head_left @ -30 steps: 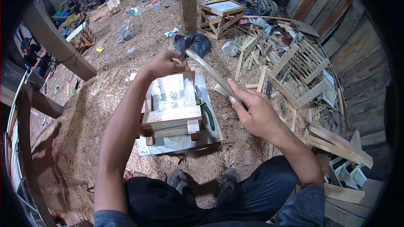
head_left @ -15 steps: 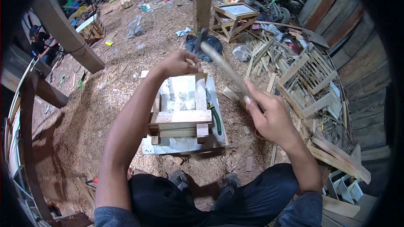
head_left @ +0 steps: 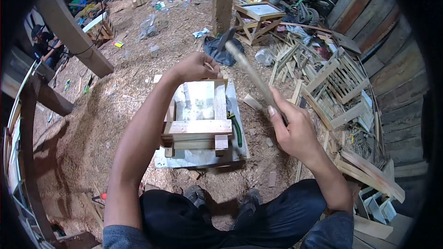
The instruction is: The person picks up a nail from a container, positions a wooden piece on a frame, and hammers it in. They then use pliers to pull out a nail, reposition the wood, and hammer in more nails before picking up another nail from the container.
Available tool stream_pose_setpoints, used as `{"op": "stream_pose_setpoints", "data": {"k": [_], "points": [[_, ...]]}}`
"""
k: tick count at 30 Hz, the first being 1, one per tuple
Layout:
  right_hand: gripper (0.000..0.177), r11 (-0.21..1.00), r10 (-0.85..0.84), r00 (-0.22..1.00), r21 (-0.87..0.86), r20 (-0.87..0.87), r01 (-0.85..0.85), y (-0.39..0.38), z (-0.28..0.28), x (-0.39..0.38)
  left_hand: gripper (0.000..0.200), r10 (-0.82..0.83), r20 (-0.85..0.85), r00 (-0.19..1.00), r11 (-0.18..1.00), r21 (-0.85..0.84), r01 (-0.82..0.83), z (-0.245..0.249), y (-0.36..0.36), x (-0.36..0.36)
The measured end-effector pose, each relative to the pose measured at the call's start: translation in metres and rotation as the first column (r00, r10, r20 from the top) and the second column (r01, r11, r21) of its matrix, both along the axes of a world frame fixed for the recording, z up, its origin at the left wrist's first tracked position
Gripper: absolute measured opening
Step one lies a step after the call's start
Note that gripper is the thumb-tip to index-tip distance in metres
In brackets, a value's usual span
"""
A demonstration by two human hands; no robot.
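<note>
My right hand [head_left: 297,127] is wrapped round the wooden handle of a hammer [head_left: 249,71]. The dark hammer head is raised just beyond the far right corner of a small wooden frame [head_left: 198,127]. At that corner my left hand [head_left: 201,67] is closed in a pinch, fingertips at the top of the wood; whatever is between them is too small or hidden to make out. The frame, built of pale slats, rests on a whitish board [head_left: 194,159]. Green-and-black handled pliers [head_left: 237,130] lie on the board along the frame's right side.
Wood shavings cover the ground. To the right lie a slatted wooden panel [head_left: 339,87] and a heap of offcuts [head_left: 290,55]. A post [head_left: 223,2], a black plastic bag [head_left: 221,50] and a wooden stand [head_left: 259,18] are ahead. Another person [head_left: 45,46] sits at far left.
The hammer and my right hand have shifted very slightly, the head moving a little to the right. My left hand stays at the frame's corner.
</note>
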State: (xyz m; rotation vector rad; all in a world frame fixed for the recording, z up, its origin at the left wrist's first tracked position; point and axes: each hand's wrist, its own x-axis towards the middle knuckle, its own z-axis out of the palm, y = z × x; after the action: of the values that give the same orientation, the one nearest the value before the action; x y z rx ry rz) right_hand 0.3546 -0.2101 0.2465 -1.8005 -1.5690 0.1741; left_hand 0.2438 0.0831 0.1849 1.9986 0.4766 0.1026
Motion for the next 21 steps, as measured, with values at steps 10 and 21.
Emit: {"op": "stream_pose_setpoints", "data": {"k": [10,21], "points": [[0.043,0.999,0.036,0.998,-0.037,-0.045,-0.038,0.001,-0.015,0.009,0.049,-0.055,-0.051,0.997,0.967,0.246,0.066,0.014,-0.009,-0.010],[0.041,0.998,0.054,0.998,-0.011,-0.045,-0.054,0.001,-0.014,0.008,0.032,-0.017,-0.095,0.995,0.972,0.234,0.039,0.013,-0.011,-0.006]]}}
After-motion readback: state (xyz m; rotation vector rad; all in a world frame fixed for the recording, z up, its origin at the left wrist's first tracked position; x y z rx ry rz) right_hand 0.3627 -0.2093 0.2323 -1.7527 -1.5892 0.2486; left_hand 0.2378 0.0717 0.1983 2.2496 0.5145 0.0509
